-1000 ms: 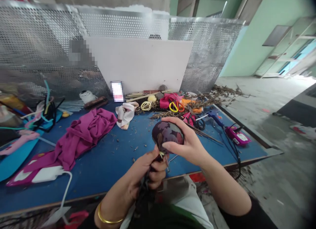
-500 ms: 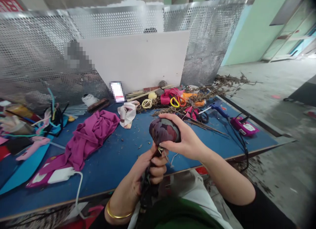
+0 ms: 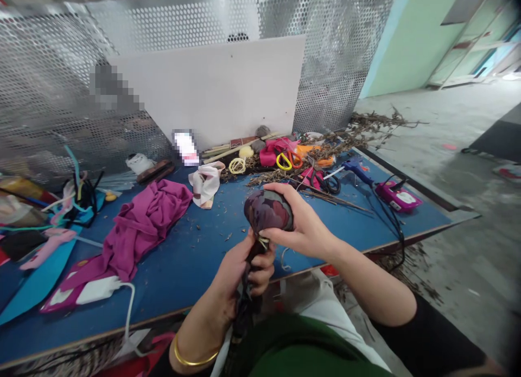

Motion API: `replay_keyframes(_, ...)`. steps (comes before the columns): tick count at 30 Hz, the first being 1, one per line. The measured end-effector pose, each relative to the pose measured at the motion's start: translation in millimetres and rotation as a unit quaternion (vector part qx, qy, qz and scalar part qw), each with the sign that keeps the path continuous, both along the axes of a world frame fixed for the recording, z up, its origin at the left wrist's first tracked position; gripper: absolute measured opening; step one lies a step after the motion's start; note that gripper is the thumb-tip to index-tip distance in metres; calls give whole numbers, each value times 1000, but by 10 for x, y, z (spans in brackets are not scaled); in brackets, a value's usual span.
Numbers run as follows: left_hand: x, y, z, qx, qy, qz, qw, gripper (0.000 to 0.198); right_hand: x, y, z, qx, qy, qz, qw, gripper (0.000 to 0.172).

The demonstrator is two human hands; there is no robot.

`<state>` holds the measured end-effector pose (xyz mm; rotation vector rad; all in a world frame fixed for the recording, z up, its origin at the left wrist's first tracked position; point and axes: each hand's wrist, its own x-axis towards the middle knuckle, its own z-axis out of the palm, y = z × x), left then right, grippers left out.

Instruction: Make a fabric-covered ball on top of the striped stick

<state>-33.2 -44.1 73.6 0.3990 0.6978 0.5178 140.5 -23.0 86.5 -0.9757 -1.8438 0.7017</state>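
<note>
A rounded bundle of dark patterned cloth (image 3: 266, 210), tied at its neck with a pale string (image 3: 264, 240), is held over the front edge of the blue table. My right hand (image 3: 299, 222) cups the ball-shaped top, thumb near the neck and fingers over the far side. Below it, my left hand (image 3: 248, 271) is wrapped round the gathered neck, its thumb pressed up by the tie. The loose cloth tail hangs under my left hand toward my lap. What fills the ball is hidden.
A purple cloth (image 3: 152, 225) and a pale cloth piece (image 3: 205, 184) lie left on the table (image 3: 195, 268). Yellow-handled scissors (image 3: 284, 160), black scissors (image 3: 331, 183), dried twigs (image 3: 374, 125), a blue glue gun (image 3: 357, 171) and a purple power strip (image 3: 398, 197) are farther right.
My head view has shifted slightly, so the table items sit a little farther left. Both hands keep their hold on the cloth bundle, with hardly any movement.
</note>
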Motion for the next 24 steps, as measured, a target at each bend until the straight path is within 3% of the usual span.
replay_keyframes(4, 25, -85, 71, 28, 50, 42, 997, 37, -8, 0, -7, -8, -2, -3, 1000, 59)
replay_keyframes(6, 50, -123, 82, 80, 103, 72, 989, 36, -18, 1, -5, -4, -5, -4, 1000, 59)
replay_keyframes(11, 125, -172, 62, 231, 244, 108, 936, 47, -33, 7, 21, -4, -22, -10, 1000, 60)
replay_keyframes(17, 156, -193, 74, 268, 287, 106, 914, 45, -30, 5, 27, -16, -39, -20, 999, 59)
replay_keyframes(24, 166, -194, 125, 272, 294, 95, 911, 25, -43, -5, 13, -19, -38, -31, 999, 57)
